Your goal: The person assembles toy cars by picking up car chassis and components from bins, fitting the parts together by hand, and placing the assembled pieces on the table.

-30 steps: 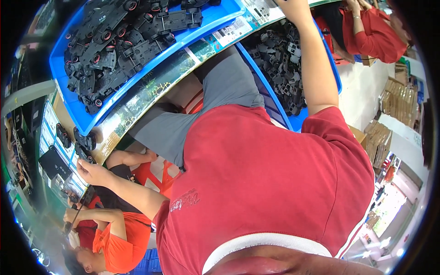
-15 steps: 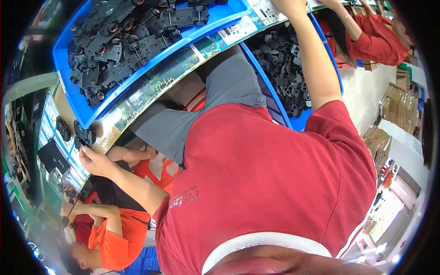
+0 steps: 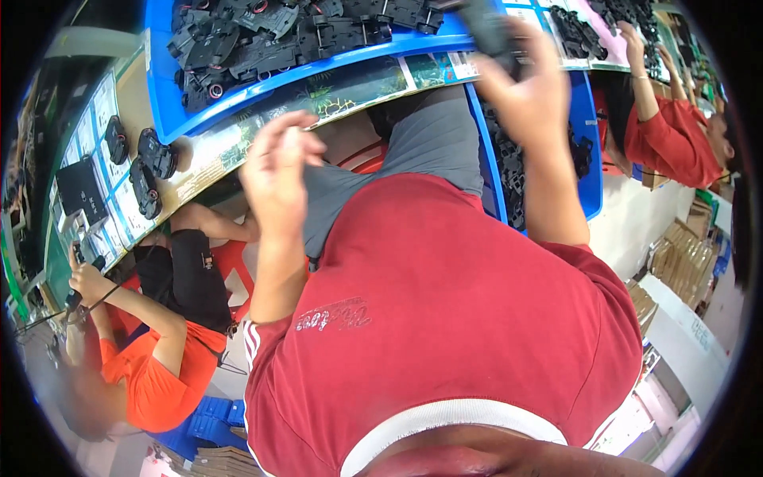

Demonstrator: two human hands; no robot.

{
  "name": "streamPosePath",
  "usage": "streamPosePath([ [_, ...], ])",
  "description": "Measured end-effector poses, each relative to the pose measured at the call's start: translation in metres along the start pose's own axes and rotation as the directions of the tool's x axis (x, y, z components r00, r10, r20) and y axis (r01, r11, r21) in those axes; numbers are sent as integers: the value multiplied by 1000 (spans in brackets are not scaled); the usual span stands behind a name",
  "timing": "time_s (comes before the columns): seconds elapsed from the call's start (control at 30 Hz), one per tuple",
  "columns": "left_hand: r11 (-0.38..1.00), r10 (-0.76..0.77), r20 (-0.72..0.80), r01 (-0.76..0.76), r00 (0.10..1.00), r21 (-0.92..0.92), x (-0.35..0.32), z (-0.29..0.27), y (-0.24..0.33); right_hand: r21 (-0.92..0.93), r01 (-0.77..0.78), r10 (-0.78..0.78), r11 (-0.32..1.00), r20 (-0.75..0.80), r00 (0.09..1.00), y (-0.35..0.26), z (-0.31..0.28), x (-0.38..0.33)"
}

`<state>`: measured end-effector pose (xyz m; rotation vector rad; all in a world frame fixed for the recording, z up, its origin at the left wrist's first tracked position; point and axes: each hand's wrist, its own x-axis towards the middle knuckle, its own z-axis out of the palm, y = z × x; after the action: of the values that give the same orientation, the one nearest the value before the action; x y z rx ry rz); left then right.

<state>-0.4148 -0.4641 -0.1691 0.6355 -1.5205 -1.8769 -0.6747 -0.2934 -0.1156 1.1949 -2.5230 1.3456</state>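
Note:
Above the right end of the large blue tray (image 3: 306,70), my right hand (image 3: 528,99) grips a black toy car chassis (image 3: 486,33), smeared by motion. My left hand (image 3: 278,171) is raised over my lap at the table's front edge. Its fingers are loosely bent and apart, somewhat blurred, and nothing shows in them. Black toy car chassis (image 3: 350,36) with wheels lie heaped in the tray. On the table to the left stand three separate black chassis (image 3: 156,153), grouped near the tray's corner.
A second blue bin (image 3: 586,191) with small black parts sits by my right thigh. Black parts (image 3: 579,33) lie on the table at the right. A black flat box (image 3: 80,193) rests at the left. Co-workers sit on both sides, one in an orange shirt (image 3: 163,381).
My left hand has left the table's left side and come up toward the middle; one more chassis stands there. My right hand has moved nearer, now with a chassis visible in it.

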Motion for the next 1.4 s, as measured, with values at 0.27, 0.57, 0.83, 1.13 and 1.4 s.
streamPosePath([
  [0.27,950,-186,-136,142,973,-278,-6,-2,-7,364,381,-502,850,336,797,-43,59,23],
  [0.57,980,27,-528,-125,849,-152,-24,-147,12,-125,296,-207,947,467,860,12,93,94],
  [0.83,990,80,-794,42,602,132,-39,-314,50,497,-5,-39,868,78,996,35,51,74],
  [1.13,897,60,-717,278,695,344,-8,-429,59,614,-148,352,775,-225,908,147,-49,28],
  [1.4,768,28,-790,492,613,409,6,-441,39,-83,-397,378,914,-180,908,179,-34,7],
])
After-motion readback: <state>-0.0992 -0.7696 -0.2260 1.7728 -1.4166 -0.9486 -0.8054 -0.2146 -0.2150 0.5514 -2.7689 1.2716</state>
